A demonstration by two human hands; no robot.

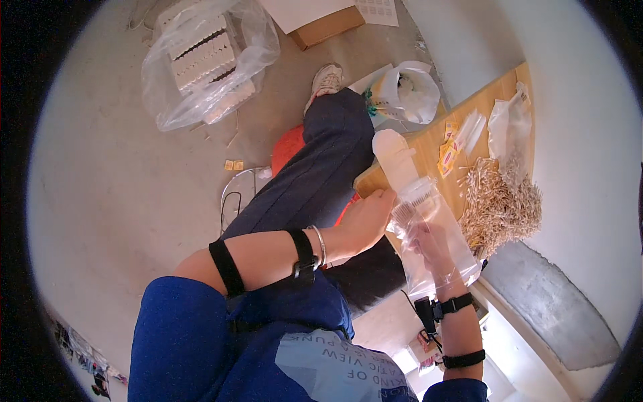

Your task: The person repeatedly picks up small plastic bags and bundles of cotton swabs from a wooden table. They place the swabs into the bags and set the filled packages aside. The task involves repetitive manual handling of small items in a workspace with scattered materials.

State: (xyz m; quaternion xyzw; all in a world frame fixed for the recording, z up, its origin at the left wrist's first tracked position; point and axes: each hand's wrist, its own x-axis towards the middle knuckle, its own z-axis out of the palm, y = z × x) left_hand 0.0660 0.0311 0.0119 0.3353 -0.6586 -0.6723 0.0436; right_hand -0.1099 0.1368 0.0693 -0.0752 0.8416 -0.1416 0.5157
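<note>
Over the corner of the wooden table, a clear plastic bag (443,248) is between my hands. My left hand (365,222) is closed, its fingertips pinching the bag's left edge. Through the film shows my right hand (432,242), fingers bent against the bag; whether it is inside or behind is hard to tell. A row of thin brown sticks (413,209) lies near the bag's upper end, just above my right fingers. A white card with a rounded end (396,157) sits beyond the bag. To the right is a heap of thin sticks with pale tips (502,204).
On the wooden table (429,144) lie yellow packets (447,157) and another clear bag (512,127). A white wall bounds its right side. Beside my leg stands a white bag-lined bin (414,94). Farther left on the floor is a large plastic sack of white bundles (204,63).
</note>
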